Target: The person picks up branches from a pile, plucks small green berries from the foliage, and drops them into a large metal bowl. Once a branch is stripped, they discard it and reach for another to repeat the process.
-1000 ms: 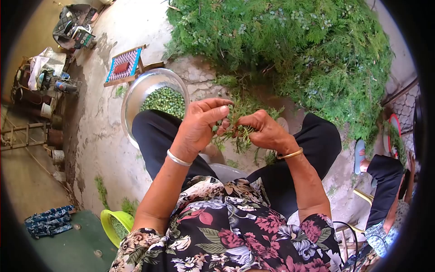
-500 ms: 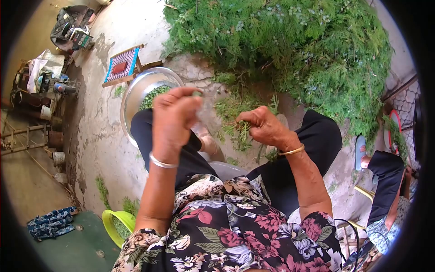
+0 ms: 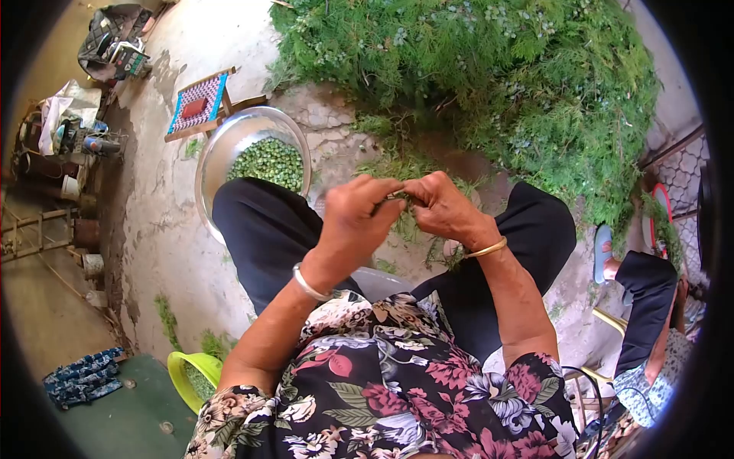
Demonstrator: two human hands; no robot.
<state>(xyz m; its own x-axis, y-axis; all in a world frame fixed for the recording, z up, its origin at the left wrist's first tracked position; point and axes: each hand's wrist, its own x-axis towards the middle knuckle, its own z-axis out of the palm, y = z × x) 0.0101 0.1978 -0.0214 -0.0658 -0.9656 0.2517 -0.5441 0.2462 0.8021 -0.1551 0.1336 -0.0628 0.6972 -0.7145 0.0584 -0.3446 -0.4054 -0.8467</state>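
Head view, middle of the frame: the left hand (image 3: 358, 220) and right hand (image 3: 442, 206) meet fingertip to fingertip above the person's lap. Both pinch a small green sprig (image 3: 406, 224). The left fingers (image 3: 386, 189) are closed tight, thumb against forefinger, on its top. The right fingers (image 3: 419, 191) are curled shut round the same spot.

The sprig is feathery and thin-leaved, the same dull green as the foliage on the ground behind it, so its outline is hard to pick out. Most of it is hidden by the knuckles. The part that shows hangs from the pinch toward the bottom of the frame, so its long axis seems to run roughly up and down the picture. Which end is the tip cannot be told.

A silver bangle (image 3: 310, 284) sits on the left wrist and a gold bangle (image 3: 487, 249) on the right. To the upper left of the hands a metal bowl (image 3: 220, 149) on the floor holds green pods (image 3: 271, 161), partly behind the person's knee. A big heap of cut greenery (image 3: 497, 76) fills the upper right. Another person's leg (image 3: 650, 306) shows at the right edge.
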